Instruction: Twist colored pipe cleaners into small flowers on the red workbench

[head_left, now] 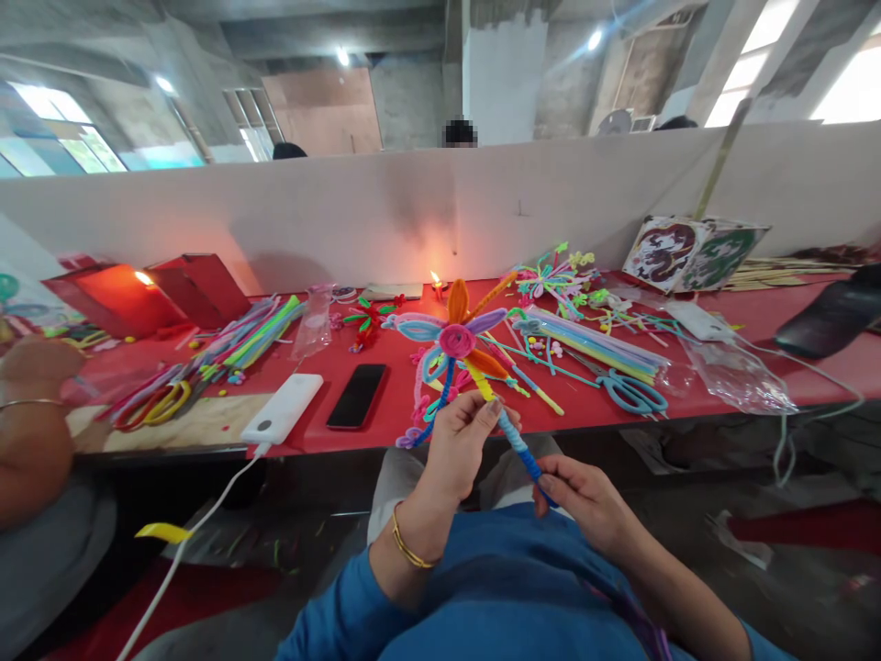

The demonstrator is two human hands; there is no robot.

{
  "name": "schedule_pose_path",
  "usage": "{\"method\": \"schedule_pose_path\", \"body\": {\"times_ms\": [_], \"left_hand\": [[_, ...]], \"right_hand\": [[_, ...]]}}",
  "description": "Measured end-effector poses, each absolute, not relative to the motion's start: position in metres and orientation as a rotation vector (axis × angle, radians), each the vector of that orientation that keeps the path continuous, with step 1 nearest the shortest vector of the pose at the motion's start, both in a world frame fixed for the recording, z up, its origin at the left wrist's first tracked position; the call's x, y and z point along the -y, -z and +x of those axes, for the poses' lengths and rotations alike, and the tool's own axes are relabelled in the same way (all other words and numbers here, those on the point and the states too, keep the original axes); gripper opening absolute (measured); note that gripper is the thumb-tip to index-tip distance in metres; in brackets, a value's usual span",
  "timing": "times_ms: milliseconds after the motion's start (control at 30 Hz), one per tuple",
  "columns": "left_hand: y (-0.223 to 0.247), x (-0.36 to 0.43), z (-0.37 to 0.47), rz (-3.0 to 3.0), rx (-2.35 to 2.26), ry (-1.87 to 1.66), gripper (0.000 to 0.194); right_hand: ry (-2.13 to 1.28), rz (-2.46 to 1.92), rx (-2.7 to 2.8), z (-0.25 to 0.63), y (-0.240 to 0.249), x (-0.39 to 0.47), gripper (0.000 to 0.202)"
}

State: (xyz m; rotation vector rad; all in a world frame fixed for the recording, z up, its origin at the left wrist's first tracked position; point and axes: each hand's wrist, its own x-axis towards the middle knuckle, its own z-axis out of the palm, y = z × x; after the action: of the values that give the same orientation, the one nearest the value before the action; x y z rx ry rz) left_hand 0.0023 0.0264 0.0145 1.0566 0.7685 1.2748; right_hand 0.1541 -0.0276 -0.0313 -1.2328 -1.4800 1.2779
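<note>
A pipe-cleaner flower [457, 341] with a pink coiled centre and orange, purple, pink and light-blue petals is held up over the table's front edge. Its wrapped stem [513, 433] runs down to the right, yellow near the top, then light blue, then dark blue. My left hand [462, 441] pinches the stem at the yellow part, just under the bloom. Lower down, my right hand [574, 491] has its fingers closed round the dark-blue end. A dark-blue twisted strand [446, 390] hangs from the flower left of my left hand.
On the red table [413, 404] lie a black phone [356, 397], a white power bank [284, 408], blue-handled scissors [630, 393], yellow-handled scissors [161, 404] and pipe-cleaner bundles [598, 344]. A lit candle [438, 285] stands at the back. Another person's arm [34, 431] is at left.
</note>
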Motion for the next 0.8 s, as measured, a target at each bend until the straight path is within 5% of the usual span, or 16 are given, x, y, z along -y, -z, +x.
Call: {"method": "schedule_pose_path", "body": {"times_ms": [300,567,800], "left_hand": [[-0.017,-0.036,-0.002,0.733,-0.780,-1.392,0.023],[-0.025,-0.034,-0.003,0.643,-0.756,-1.491,0.025],[-0.027,-0.032,-0.002,0.629,-0.753,-1.504,0.022]], "right_hand": [[-1.340,-1.119,1.110,0.158,0.022,0.035,0.042],[-0.951,-1.204,1.355,0.155,0.013,0.036,0.024],[-0.980,-1.235,1.317,0.154,0.013,0.038,0.018]]}}
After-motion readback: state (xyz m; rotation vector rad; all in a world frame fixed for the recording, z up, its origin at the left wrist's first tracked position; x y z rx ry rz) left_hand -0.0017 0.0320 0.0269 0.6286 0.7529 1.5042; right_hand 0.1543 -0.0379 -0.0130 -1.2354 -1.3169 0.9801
